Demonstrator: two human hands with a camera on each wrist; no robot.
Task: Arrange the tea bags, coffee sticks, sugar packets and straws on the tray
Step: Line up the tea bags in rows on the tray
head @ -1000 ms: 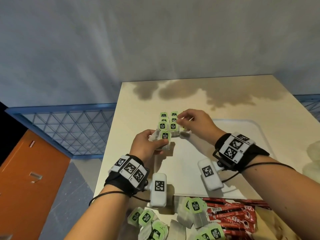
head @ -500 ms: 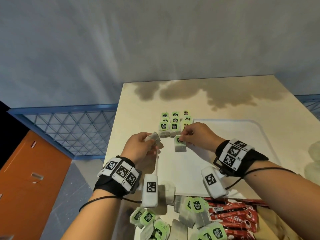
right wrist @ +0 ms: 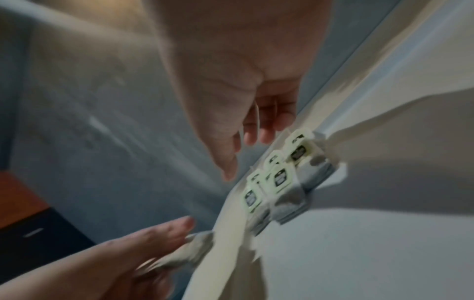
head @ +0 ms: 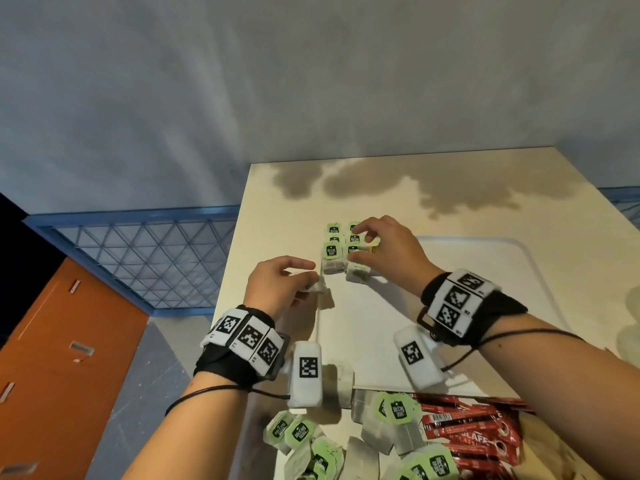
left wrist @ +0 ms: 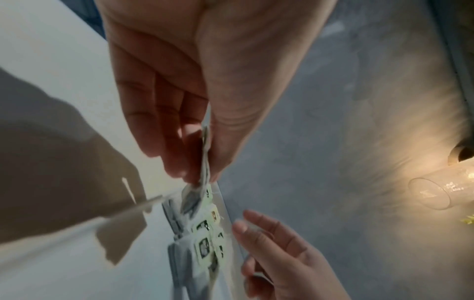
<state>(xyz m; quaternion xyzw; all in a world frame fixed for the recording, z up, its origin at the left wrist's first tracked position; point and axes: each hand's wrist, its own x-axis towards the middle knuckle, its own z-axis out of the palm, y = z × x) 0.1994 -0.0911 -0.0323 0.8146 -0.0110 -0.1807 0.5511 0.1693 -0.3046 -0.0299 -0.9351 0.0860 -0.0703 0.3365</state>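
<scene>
Several green-tagged tea bags lie in short rows at the far left corner of the white tray; the right wrist view shows the tea bags blurred. My right hand hovers over these rows with fingers loosely spread and holds nothing; the nearest bag lies just under its thumb. My left hand is at the tray's left edge and pinches one tea bag between thumb and fingers. In the left wrist view that tea bag hangs from the left hand.
A loose pile of tea bags and red coffee sticks lies on the beige table in front of the tray. A clear plastic cup lies to the right. The table's left edge drops off beside my left hand.
The right hand set a tea bag down at the front of the rows, let go and moved up over the rows. The left hand keeps its tea bag and moved closer to the rows.
</scene>
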